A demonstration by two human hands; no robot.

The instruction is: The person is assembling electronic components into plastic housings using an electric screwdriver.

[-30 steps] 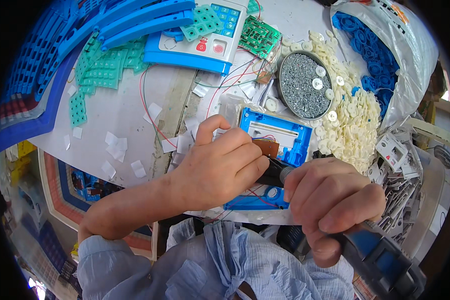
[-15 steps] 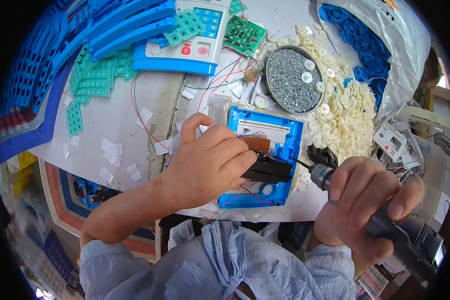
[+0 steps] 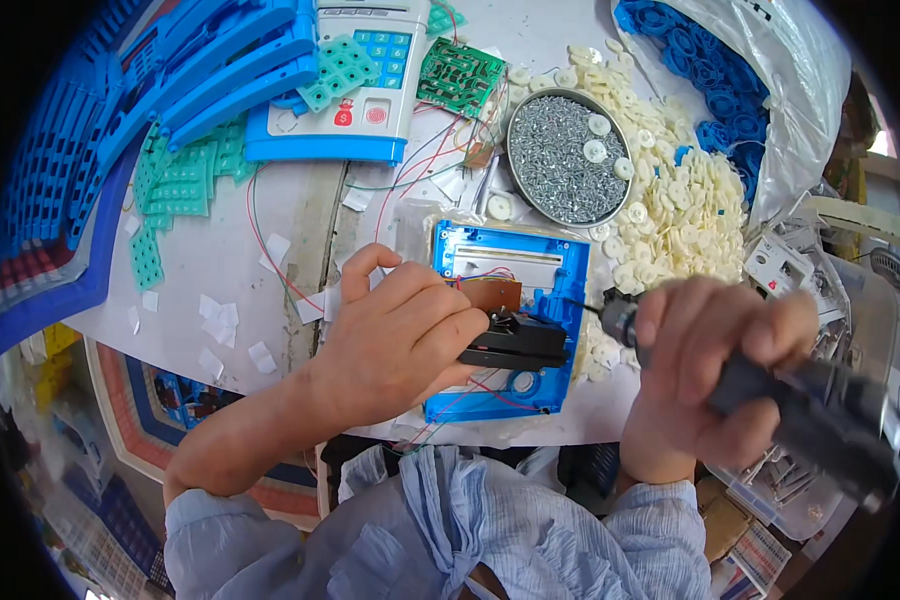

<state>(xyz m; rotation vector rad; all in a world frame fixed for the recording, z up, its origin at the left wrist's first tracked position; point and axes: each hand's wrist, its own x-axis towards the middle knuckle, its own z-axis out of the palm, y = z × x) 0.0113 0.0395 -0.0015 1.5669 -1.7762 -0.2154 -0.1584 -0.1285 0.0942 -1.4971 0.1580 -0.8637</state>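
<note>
I have left hand nearer, fingers pinching left end of black plastic module, long axis left-right; right hand wrapped round power screwdriver, bit pointing left.

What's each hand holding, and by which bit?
Right hand: power screwdriver, by the body behind its chuck. Left hand: black plastic part, by its left end.

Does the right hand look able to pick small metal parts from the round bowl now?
Probably not: the right hand is wrapped around a black power screwdriver. The bowl looks open from above, with a few white discs on the metal parts.
</note>
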